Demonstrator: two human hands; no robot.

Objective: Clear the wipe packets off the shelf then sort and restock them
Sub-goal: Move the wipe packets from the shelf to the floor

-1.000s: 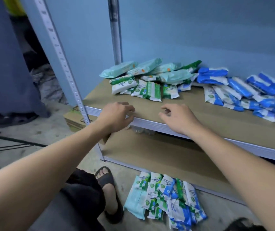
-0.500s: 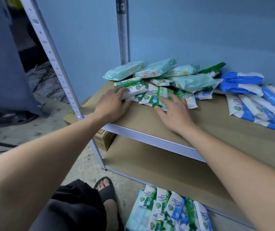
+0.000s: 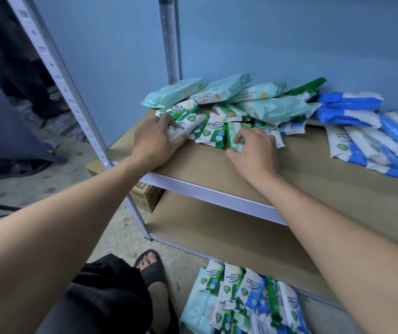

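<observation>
Wipe packets point(image 3: 213, 132) on shelf point(image 3: 301, 179), mint packs point(image 3: 272, 108) behind: left hand point(image 3: 154, 143) and right hand point(image 3: 253, 155) fingers point(image 3: 237, 137) each clamp one.

The small white plastic wipe packets point(image 3: 213, 132) are printed with green bands and shield emblems, the larger soft packets point(image 3: 176, 92) are coloured pale mint with orange dots, and the pillow-shaped packets point(image 3: 349, 109) are marked in bright blue and white. The flat board shelf point(image 3: 313, 179) is finished in plain tan and edged in pale grey metal, and the wall point(image 3: 289, 44) is painted flat light blue. The same green, blue and mint printing is seen on the heap of packets point(image 3: 241, 297) on the grey floor point(image 3: 111, 237).
</observation>
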